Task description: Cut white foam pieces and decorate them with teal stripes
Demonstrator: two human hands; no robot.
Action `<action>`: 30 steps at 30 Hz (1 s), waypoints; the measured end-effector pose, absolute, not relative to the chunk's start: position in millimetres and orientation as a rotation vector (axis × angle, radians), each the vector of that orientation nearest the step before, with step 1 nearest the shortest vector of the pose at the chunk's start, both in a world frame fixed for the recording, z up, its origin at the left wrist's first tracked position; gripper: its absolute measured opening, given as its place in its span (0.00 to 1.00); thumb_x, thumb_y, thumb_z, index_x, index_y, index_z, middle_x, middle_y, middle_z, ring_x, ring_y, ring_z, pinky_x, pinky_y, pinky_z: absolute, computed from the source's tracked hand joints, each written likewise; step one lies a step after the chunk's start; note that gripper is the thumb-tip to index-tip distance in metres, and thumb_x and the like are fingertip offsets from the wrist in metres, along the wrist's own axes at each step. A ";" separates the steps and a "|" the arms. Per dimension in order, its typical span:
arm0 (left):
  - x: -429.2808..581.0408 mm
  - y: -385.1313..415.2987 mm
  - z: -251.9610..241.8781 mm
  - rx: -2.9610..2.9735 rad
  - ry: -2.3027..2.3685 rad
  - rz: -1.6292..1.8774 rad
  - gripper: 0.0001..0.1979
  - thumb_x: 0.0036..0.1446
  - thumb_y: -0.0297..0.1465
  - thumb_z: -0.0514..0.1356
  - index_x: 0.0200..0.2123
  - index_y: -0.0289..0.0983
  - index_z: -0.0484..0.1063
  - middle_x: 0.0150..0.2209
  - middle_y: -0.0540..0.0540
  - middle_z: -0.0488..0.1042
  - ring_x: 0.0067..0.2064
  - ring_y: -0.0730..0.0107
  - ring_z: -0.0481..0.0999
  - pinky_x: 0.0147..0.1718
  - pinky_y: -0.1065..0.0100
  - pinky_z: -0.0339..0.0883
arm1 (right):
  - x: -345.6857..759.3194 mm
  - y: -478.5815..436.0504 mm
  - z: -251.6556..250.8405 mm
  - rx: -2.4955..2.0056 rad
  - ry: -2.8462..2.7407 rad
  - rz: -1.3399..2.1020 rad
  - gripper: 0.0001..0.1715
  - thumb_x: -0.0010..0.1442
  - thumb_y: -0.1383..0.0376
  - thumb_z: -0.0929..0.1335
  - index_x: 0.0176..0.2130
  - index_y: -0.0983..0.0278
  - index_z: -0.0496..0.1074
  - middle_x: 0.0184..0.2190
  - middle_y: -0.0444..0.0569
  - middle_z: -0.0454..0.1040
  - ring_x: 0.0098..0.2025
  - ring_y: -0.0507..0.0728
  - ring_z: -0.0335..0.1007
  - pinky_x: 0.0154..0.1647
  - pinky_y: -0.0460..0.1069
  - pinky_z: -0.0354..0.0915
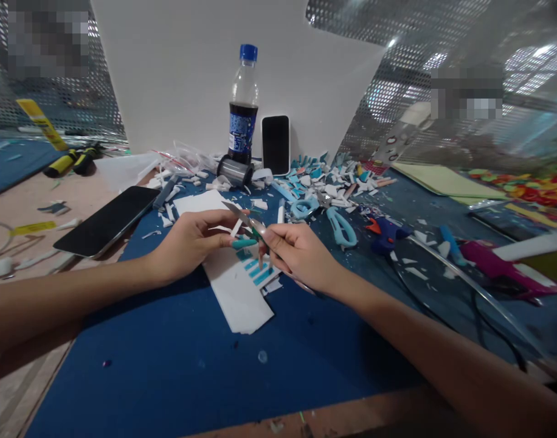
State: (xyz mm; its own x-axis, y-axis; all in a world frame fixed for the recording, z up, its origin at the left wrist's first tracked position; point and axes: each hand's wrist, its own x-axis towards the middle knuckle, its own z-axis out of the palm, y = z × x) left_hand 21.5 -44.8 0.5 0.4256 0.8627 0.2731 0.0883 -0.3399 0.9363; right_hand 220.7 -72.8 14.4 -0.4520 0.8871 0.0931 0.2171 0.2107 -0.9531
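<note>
My right hand [301, 252] is closed around a pair of scissors [236, 212], whose metal blades point up and to the left. The handle is mostly hidden by my fingers, with a bit of green showing near the pivot. Just left of the blades, my left hand [187, 240] pinches a small teal piece [244, 243] between thumb and fingers. A narrow white strip [236, 227] shows beside that piece, close to the blades. Below both hands lies a white sheet [239, 304], and a white piece with teal bars [259, 272] rests partly under my right hand.
Behind the hands stand a cola bottle [242, 125], a phone [275, 146] and a spool [235, 171]. Scraps [312, 176] surround light-blue-handled scissors [342, 228]. Glue guns, one blue [388, 235] and one magenta [506, 267], lie right. Another phone [109, 222] lies left.
</note>
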 end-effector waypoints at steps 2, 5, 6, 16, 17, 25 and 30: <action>21.3 -43.8 -0.3 1.714 0.839 1.032 0.12 0.48 0.28 0.65 0.39 0.35 0.79 0.42 0.45 0.80 0.46 0.63 0.78 0.44 0.70 0.72 | 220.6 -72.7 15.5 -1.033 -1.824 1.282 0.21 0.67 0.60 0.60 0.24 0.65 0.64 0.08 0.33 0.54 0.08 0.43 0.46 0.12 0.42 0.48; 20.9 -43.4 -0.1 1.699 0.829 1.050 0.12 0.47 0.27 0.66 0.38 0.35 0.80 0.41 0.45 0.80 0.45 0.65 0.78 0.44 0.72 0.72 | 220.6 -72.2 16.3 -1.059 -1.834 1.294 0.21 0.67 0.60 0.60 0.24 0.65 0.64 0.07 0.33 0.54 0.08 0.44 0.46 0.11 0.42 0.46; 20.8 -43.6 0.3 1.696 0.818 1.060 0.12 0.46 0.26 0.66 0.38 0.36 0.80 0.40 0.46 0.81 0.44 0.66 0.78 0.43 0.72 0.72 | 220.6 -72.1 16.3 -1.065 -1.831 1.294 0.21 0.66 0.59 0.61 0.24 0.65 0.64 0.07 0.34 0.54 0.09 0.44 0.46 0.12 0.42 0.46; 23.5 -42.3 -1.8 1.677 0.737 1.047 0.08 0.44 0.23 0.67 0.31 0.36 0.80 0.35 0.48 0.81 0.44 0.68 0.78 0.44 0.75 0.71 | 220.0 -74.9 18.3 -1.104 -1.873 1.284 0.21 0.67 0.63 0.60 0.23 0.66 0.66 0.08 0.34 0.54 0.09 0.44 0.47 0.13 0.43 0.46; 23.4 -41.9 -2.5 1.673 0.729 1.043 0.07 0.44 0.24 0.67 0.30 0.36 0.80 0.34 0.48 0.81 0.45 0.68 0.78 0.44 0.75 0.71 | 219.8 -75.3 18.5 -1.116 -1.880 1.276 0.22 0.67 0.63 0.60 0.23 0.66 0.66 0.08 0.34 0.54 0.09 0.44 0.47 0.13 0.43 0.46; 22.7 -41.9 -1.4 1.640 0.732 0.986 0.11 0.44 0.24 0.68 0.35 0.38 0.80 0.37 0.50 0.81 0.39 0.73 0.79 0.40 0.77 0.73 | 219.8 -75.1 13.4 -1.067 -1.944 1.276 0.23 0.65 0.57 0.62 0.24 0.66 0.67 0.08 0.34 0.53 0.11 0.44 0.47 0.15 0.44 0.48; 22.0 -40.8 -0.9 1.616 0.769 1.023 0.08 0.44 0.25 0.67 0.32 0.36 0.79 0.34 0.49 0.81 0.39 0.72 0.79 0.40 0.76 0.72 | 218.3 -74.8 13.9 -1.013 -1.839 1.250 0.21 0.66 0.59 0.61 0.24 0.66 0.65 0.10 0.34 0.55 0.12 0.43 0.48 0.15 0.43 0.49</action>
